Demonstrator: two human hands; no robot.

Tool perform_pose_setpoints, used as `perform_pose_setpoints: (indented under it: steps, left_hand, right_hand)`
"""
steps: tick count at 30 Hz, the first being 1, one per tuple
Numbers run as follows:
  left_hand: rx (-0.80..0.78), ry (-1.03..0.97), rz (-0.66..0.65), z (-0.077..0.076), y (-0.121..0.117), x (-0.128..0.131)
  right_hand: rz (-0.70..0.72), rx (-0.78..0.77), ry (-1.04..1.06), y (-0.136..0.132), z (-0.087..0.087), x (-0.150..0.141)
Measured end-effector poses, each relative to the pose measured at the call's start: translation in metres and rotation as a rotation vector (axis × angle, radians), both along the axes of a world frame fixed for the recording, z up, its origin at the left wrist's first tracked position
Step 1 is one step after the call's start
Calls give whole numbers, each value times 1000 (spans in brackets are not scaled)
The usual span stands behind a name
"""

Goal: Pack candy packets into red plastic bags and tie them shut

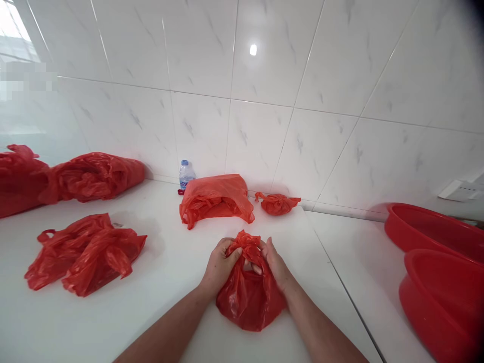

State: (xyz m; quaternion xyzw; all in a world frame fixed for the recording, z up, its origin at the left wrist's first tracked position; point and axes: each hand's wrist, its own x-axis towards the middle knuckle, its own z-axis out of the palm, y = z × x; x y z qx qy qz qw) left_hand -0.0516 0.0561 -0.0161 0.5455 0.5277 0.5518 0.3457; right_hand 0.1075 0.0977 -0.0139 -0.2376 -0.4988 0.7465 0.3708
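Bag [253,302], neck [248,243] toward wall [260,136]

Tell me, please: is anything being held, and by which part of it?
A red plastic bag, by its gathered top: left hand pinching, right hand touching.

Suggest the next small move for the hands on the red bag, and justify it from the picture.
Perhaps draw the neck of the red bag tighter: the left hand and right hand are both at the bunched plastic, and fingers show through an opening just below it.
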Motion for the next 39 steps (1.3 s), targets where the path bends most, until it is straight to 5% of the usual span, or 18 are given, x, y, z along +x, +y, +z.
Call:
perform_pose_setpoints:
  steps: [7,14,20,25,33,36,39]
  left_hand:
    - [-86,-74,-33,-5,3,1]
    - [-53,-91,19,-12,5,0]
    - [123,89,22,-4,-1,3]
    - [246,233,-68,1,-7,8]
    - [249,295,-62,-1,-5,5]
    - [289,332,-25,-2,-4,3]
    - [336,401,9,-2,-5,4]
  right_hand:
    - [-72,56,-98,7,-9,-1]
    - [-118,159,-224,-1,2,-1]
    - [-393,392,-535,-1,0,-3]
    - [-461,449,-526,5,-6,0]
    - [-242,79,-224,13,1,17]
    - [-310,-48,-112,15,2,23]
    - [-406,24,-181,21,-3,26]
